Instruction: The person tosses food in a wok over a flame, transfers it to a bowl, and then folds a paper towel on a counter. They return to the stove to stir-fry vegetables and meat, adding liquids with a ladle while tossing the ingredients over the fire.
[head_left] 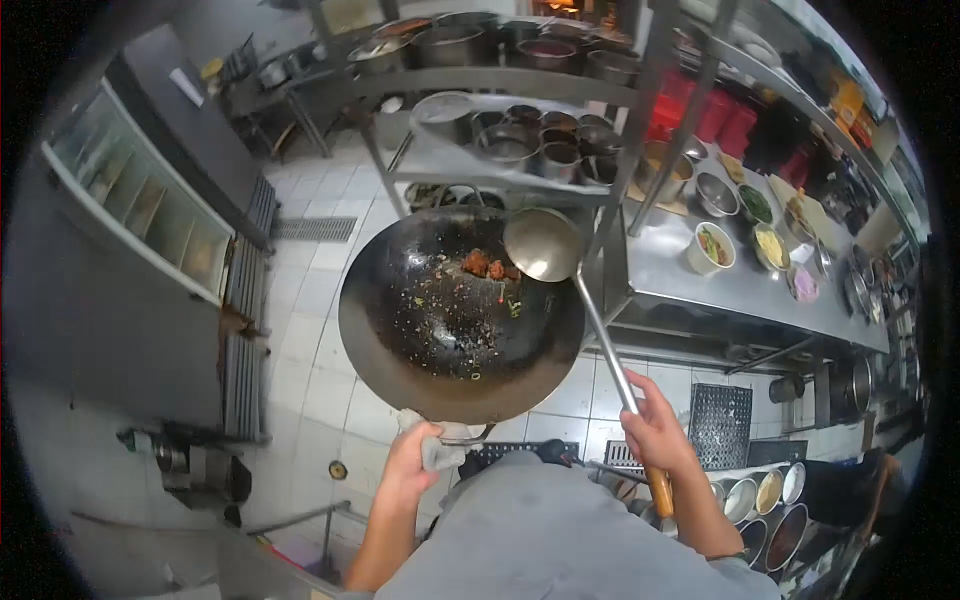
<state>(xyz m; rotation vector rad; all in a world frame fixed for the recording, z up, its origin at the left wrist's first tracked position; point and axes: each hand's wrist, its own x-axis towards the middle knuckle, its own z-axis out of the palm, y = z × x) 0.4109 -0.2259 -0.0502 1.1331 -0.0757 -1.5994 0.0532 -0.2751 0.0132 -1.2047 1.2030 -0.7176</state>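
My left hand (407, 462) is closed around a pale cloth (441, 453) at the near loop handle of a large dark wok (400, 362). The wok is held up in front of me over the tiled floor, its inside facing up. A few reddish-brown food pieces (483, 265) lie near its far side, with small crumbs and green bits scattered over the middle. Wrapped round the long shaft of a ladle (608, 345) is my right hand (655, 425), above the wooden grip end. The ladle's metal bowl overlaps the wok's far right rim, right beside the food pieces.
A steel counter (660, 270) on the right carries a white tub (710, 248) and several bowls of ingredients. Ahead, a metal rack (490, 82) holds pots. Several containers (770, 492) stand low at my right; a glass-fronted fridge (150, 195) is on the left.
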